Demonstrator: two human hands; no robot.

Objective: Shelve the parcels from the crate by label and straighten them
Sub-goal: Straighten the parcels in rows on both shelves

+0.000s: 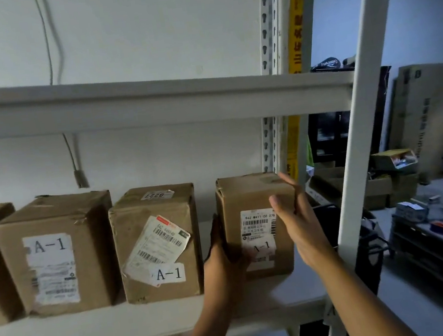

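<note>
A cardboard parcel (254, 219) labelled A-1 stands at the shelf's (95, 328) right end, a gap separating it from the neighbouring A-1 parcel (157, 242). The left hand (222, 254) grips its left side; the right hand (292, 209) lies flat against its right side, fingers straight, beside the white upright post (357, 151).

Both hands hold the rightmost A-1 parcel (250, 206) on the shelf (95, 331). The left hand (222, 254) grips its left side, and the right hand (292, 212) lies flat against its right edge.

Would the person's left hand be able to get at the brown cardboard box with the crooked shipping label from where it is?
Probably yes. The left hand grips the neighbouring small A-1 cardboard box, and only an open gap separates it from the crooked-label box.
</note>
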